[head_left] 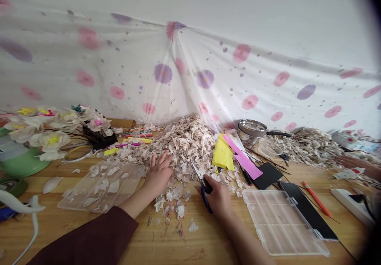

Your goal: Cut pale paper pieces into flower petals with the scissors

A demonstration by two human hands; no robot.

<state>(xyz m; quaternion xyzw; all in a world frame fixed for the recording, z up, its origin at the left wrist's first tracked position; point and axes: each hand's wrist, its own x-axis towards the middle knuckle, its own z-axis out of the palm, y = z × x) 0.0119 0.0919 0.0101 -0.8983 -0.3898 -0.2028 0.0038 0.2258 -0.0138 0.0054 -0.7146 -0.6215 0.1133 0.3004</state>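
Note:
A large heap of pale, dried petal-like flakes (pixel 186 140) rises in the middle of the wooden table (pixel 143 243). At its near left edge lies my left hand (pixel 159 173), palm down, with the fingers spread over the flakes and nothing seen in them. My right hand (pixel 218 199) is wrapped round the dark blue handles of a pair of scissors (pixel 204 193). The blades point up and left at the heap's near edge and look slightly parted. Between my hands, loose white flakes (pixel 180 211) and thin reddish shreds are scattered on the wood.
Clear plastic compartment trays lie left (pixel 77 189) and right (pixel 281 221). Yellow paper (pixel 223 153), a pink strip (pixel 244 157) and a metal pan (pixel 252 128) stand behind right. White flowers (pixel 53 140) are at left. Another person's hand (pixel 361 163) is at far right, near a second heap (pixel 309 146).

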